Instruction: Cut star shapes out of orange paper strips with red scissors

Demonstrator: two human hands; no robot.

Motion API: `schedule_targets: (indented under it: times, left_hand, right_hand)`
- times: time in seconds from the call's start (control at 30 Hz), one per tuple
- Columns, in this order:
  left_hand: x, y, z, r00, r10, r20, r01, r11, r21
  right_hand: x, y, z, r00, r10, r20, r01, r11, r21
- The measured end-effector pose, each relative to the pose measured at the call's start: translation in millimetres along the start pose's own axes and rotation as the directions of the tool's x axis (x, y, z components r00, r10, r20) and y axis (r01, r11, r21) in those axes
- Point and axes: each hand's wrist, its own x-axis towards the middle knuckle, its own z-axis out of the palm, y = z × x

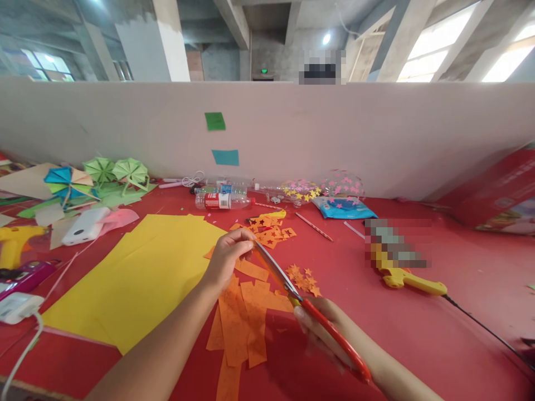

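Observation:
My right hand (324, 323) is wrapped around the handles of red-handled scissors (330, 331), partly blurred. Their long blades point up and left. Thumb and fingers of my left hand (229, 253) are closed in a pinch on an orange paper piece (267, 263) that runs along the blades. How far the blades are apart is hard to see. Below the hands lie several overlapping orange paper strips (254, 328). Small orange paper stars (303, 280) are piled just right of the blades. Beyond my left hand are orange scraps with star-shaped holes (270, 236).
Yellow paper sheets (137, 278) cover the left of the red table. Plastic bottles (221, 200), a blue packet (345, 208) and a striped straw (313, 225) lie behind. A yellow glue gun (418, 282) with a cord is at right; a white low wall (267, 128) bounds the back.

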Motion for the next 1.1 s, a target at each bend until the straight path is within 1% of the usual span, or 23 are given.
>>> schedule_targets:
  times: [0.13,0.27,0.53,0.7,0.93,1.1]
  left_hand:
    - [0.3,0.4,0.0,1.0,0.002,0.001,-0.002,1.0,-0.005]
    - [0.2,1.2,0.0,1.0,0.0,0.0,0.0,1.0,-0.014]
    - [0.6,-0.1,-0.3,1.0,0.003,-0.002,-0.003,1.0,-0.022]
    - [0.4,0.8,-0.3,1.0,0.0,0.007,0.0,1.0,-0.02]
    - [0.5,-4.9,-2.6,0.997,0.075,0.032,-0.076,0.997,0.013]
    - [-2.3,-7.8,-1.1,0.985,0.16,0.057,-0.163,0.986,0.047]
  right_hand:
    - [0.7,2.3,-0.5,1.0,-0.011,0.012,0.011,1.0,-0.001]
    - [1.6,3.6,-1.4,1.0,0.012,-0.002,-0.012,1.0,-0.018]
    - [1.4,2.0,-1.4,1.0,0.02,-0.003,-0.02,1.0,-0.018]
    - [2.9,4.5,-1.3,1.0,0.004,-0.011,-0.004,1.0,-0.009]
    - [4.1,6.2,-2.1,1.0,-0.011,0.001,0.011,1.0,-0.016]
    - [1.8,6.7,-3.4,0.999,-0.03,0.021,0.03,0.999,0.028]
